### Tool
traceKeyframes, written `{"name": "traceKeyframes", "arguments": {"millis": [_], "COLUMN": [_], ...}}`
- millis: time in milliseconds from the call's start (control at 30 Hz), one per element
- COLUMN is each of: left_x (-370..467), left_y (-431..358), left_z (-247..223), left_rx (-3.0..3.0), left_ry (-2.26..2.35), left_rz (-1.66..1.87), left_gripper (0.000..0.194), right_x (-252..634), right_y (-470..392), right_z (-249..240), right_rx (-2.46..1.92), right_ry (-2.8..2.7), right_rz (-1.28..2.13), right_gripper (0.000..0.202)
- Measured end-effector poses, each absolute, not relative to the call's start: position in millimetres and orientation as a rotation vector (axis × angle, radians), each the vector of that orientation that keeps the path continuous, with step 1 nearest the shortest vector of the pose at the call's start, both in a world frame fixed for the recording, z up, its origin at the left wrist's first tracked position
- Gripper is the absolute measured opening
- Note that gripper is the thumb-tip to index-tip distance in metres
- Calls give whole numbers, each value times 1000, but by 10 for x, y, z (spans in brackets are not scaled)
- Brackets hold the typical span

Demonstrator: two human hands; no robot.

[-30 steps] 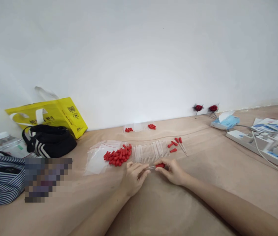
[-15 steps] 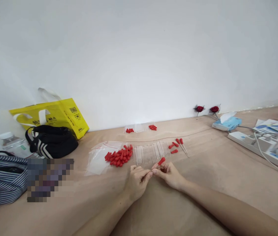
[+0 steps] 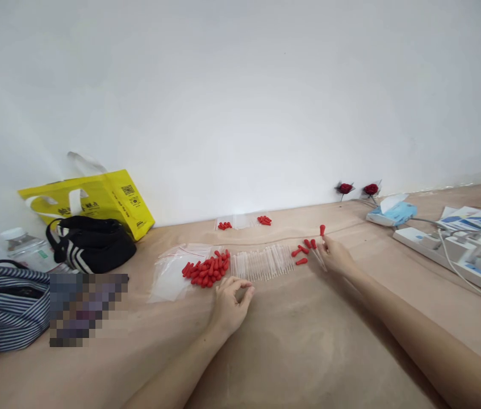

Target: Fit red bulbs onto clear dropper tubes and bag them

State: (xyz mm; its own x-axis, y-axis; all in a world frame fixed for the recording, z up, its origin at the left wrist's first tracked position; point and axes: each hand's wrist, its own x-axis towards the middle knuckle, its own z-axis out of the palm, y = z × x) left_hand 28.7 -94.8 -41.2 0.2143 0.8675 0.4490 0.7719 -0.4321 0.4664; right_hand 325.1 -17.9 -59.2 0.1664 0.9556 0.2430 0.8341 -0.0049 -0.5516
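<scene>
Red-bulbed dropper: one is pinched bulb-up between thumb and fingers of the right hand, over the table, its stem largely hidden by that hand. Two more finished droppers lie side by side just left of the hand, and three loose red bulbs lie near them. The main heap of red bulbs overlaps too much to count; it rests partly on clear zip bags. Right of the heap runs a row of clear tubes, too close-set to number. Against the wall, two small groups of red bulbs sit on clear plastic.

One yellow tote bag bears black Chinese characters, partly covered and not legible, and two square codes. A black pouch in front of it shows white stripes but no readable name.

The hands are well apart. The left hand, partly open and curled, stands near the tubes, thumb and forefinger tips close together, with nothing visible between them.
</scene>
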Motion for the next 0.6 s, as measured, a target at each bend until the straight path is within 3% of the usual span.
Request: {"name": "traceKeyframes", "arguments": {"millis": [100,300,600], "left_x": [304,414,823], "left_y": [-903,-746,-417], "left_z": [-416,-322,-259], "left_rx": [2386,2463,2381], "left_ry": [1682,1853,2026], "left_rz": [979,813,617], "left_gripper": [10,6,21], "right_x": [3534,3541,3427], "right_y": [-148,-108,-120], "right_z": [-651,-726,-725], "right_rx": [-2079,-2053,-1917], "right_ry": [-1806,-1923,-1958], "right_rz": [110,128,132], "right_gripper": [30,30,31]}}
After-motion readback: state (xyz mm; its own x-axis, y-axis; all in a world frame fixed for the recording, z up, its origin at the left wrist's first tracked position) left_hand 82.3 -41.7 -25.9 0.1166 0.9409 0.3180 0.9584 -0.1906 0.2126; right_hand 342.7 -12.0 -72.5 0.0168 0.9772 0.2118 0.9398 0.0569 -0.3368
